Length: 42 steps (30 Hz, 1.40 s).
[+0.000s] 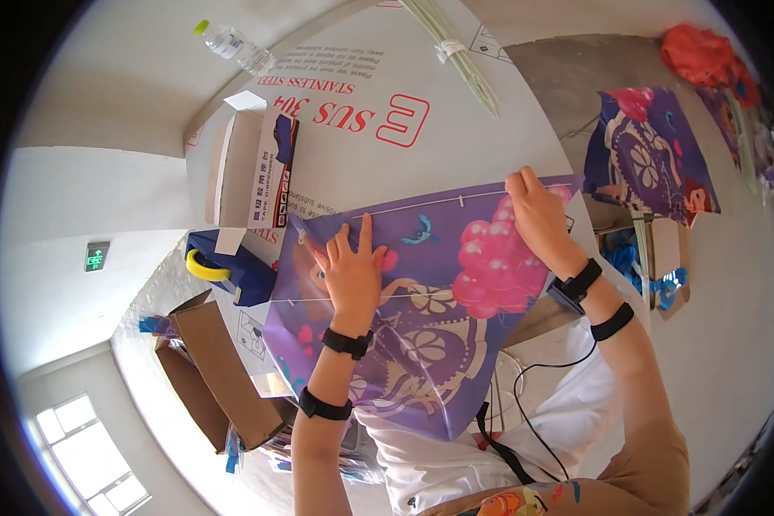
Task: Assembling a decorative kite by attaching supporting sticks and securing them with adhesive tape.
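A purple printed plastic sheet (421, 258), with pink balloons and a figure in a patterned dress, lies over the near edge of the board and hangs toward my lap. Along its far edge runs a thin white rod (421, 203); a second pale line crosses the sheet lower down. My left hand (353, 271) rests on the sheet's left part with fingers spread, fingertips just at the rod. At the far right edge, my right hand (531, 206) has its fingers closed on the sheet's border; whether the rod's end is in them too is hidden.
A white box (236, 172) and a blue tape dispenser (241, 267) with yellow tape stand left. Thin pale sticks (456, 60), tied together, lie at the back, near a plastic bottle (236, 47). Another purple sheet (649, 155) lies right; an open cardboard box (224, 370) sits lower left.
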{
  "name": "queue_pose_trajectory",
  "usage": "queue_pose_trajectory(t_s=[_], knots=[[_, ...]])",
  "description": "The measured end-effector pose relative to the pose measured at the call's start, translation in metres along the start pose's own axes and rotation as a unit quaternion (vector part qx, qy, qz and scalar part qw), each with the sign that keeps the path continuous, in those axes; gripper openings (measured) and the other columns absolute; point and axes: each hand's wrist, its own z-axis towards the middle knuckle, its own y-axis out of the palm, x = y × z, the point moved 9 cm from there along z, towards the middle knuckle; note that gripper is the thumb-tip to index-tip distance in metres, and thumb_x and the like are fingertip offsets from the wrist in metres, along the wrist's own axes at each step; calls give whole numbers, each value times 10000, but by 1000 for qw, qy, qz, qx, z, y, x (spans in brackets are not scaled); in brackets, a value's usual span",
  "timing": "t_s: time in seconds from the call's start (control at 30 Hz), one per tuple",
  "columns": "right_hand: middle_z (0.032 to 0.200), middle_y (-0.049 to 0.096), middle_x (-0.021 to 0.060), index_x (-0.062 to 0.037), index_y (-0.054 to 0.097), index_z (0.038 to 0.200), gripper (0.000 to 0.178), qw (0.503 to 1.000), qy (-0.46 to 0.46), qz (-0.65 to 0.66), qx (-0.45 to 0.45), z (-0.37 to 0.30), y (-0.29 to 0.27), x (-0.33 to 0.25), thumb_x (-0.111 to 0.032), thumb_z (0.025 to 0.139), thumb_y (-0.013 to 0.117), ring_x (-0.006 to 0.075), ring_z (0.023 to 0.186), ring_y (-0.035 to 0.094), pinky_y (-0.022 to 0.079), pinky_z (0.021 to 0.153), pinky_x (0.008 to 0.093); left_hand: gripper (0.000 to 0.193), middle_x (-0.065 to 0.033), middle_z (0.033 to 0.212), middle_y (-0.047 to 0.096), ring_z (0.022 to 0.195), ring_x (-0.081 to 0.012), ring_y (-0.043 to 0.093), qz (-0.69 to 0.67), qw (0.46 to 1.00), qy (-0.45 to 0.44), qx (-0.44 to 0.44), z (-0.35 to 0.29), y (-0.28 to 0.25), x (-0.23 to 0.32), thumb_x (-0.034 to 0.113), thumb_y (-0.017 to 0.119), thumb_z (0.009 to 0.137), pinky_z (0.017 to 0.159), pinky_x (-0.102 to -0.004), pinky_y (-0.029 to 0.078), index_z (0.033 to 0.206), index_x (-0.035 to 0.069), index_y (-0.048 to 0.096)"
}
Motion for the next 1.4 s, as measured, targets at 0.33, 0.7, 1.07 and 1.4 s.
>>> queue_pose_trajectory(t_s=[0.33, 0.7, 1.07, 1.4], knots=[[900, 472, 137, 8, 457, 896, 175, 1000, -7, -25, 5, 0, 1, -1, 37, 755, 556, 303, 815, 585, 505, 586, 358, 546, -96, 1227, 525, 1119, -271, 500, -1, 1000, 8, 8, -2, 0, 0, 359, 619, 877, 871, -493, 444, 1391, 245, 473], [901, 465, 142, 0, 442, 885, 164, 999, 12, -31, -8, 0, -1, 3, 31, 761, 545, 312, 824, 579, 501, 600, 369, 548, -91, 1227, 526, 1117, -269, 503, 5, 1000, 11, -2, 0, 0, 4, 351, 633, 866, 878, -485, 452, 1385, 260, 481], [917, 480, 124, -23, 482, 926, 180, 999, 9, 41, 6, 1, -5, -3, 6, 780, 582, 295, 857, 578, 496, 628, 362, 537, -93, 1217, 527, 1119, -273, 503, 6, 1000, 6, 0, 1, -2, 2, 327, 640, 862, 897, -497, 451, 1374, 256, 492], [967, 529, 53, -76, 577, 935, 228, 990, -66, 123, 8, 16, 9, -39, -96, 757, 718, 248, 933, 522, 435, 796, 378, 555, -91, 1194, 536, 1100, -266, 513, -5, 1000, 2, 1, 2, 0, 1, 321, 659, 845, 903, -502, 446, 1370, 243, 496]])
